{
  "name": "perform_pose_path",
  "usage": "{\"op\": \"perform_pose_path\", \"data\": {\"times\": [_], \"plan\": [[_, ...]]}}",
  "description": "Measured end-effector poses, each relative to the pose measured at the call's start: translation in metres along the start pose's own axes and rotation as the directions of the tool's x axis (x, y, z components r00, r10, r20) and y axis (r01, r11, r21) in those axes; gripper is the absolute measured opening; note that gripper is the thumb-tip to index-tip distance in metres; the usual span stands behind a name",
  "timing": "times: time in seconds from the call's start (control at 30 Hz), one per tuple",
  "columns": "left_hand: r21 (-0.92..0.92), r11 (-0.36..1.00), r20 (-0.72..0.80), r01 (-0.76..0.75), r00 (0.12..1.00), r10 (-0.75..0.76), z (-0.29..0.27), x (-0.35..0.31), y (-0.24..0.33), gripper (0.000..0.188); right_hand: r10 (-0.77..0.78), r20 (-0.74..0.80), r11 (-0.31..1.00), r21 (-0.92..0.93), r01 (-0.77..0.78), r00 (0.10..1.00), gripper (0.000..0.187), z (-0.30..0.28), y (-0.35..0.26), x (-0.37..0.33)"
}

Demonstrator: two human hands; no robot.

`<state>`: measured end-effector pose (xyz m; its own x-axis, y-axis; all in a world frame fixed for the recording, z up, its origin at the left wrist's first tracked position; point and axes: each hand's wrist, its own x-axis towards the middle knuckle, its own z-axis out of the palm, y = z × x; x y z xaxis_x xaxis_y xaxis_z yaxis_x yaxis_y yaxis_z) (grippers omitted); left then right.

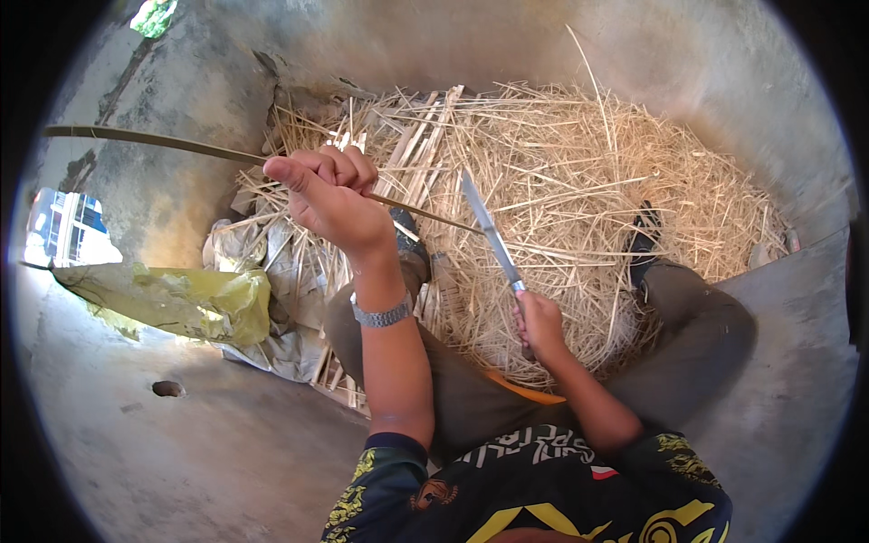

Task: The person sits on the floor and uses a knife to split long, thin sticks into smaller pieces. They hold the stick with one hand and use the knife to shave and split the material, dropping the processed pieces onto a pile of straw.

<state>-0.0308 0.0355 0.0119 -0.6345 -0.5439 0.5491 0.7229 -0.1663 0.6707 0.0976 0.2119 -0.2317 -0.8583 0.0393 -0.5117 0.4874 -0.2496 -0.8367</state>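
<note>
My left hand (330,195) is raised and closed around a long thin strip (163,140), which looks like split bamboo or cane. One length of the strip runs out to the far left; the other slants right to the knife. Lower on the right, my right hand (540,326) grips the handle of a knife (491,231) with a long narrow blade pointing up and away. The strip's right end meets the blade near its middle; whether they touch I cannot tell for sure. A metal watch band (383,314) circles my left wrist.
A thick heap of pale shavings and strips (543,172) covers the floor between my legs. Longer flat slats (421,136) lie beyond my left hand. A yellow plastic sack (195,303) hangs at the left. Concrete walls (507,45) curve around, with a small hole (168,388) at lower left.
</note>
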Motion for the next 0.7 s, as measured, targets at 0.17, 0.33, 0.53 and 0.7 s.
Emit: {"op": "perform_pose_path", "data": {"times": [0.17, 0.33, 0.53, 0.7], "plan": [[0.045, 0.998, 0.086, -0.037, 0.996, 0.033, 0.002, -0.003, 0.001, 0.061, -0.182, 0.058, 0.977, 0.128, 0.174, 0.982, 0.034, 0.015, -0.021, -0.008], [0.031, 0.999, 0.043, -0.027, 0.999, 0.026, 0.004, -0.004, -0.002, 0.061, -0.208, 0.08, 0.954, -0.201, 0.221, 0.975, 0.033, 0.001, 0.018, 0.021], [0.034, 0.999, 0.016, -0.019, 1.0, 0.019, -0.002, 0.0, 0.001, 0.061, -0.395, 0.069, 0.887, -0.233, 0.4, 0.916, 0.035, 0.005, -0.012, -0.003], [0.012, 1.0, 0.087, -0.005, 0.996, 0.004, 0.004, -0.003, -0.001, 0.061, -0.429, 0.101, 0.868, -0.228, 0.441, 0.897, 0.037, 0.006, -0.011, -0.003]]}}
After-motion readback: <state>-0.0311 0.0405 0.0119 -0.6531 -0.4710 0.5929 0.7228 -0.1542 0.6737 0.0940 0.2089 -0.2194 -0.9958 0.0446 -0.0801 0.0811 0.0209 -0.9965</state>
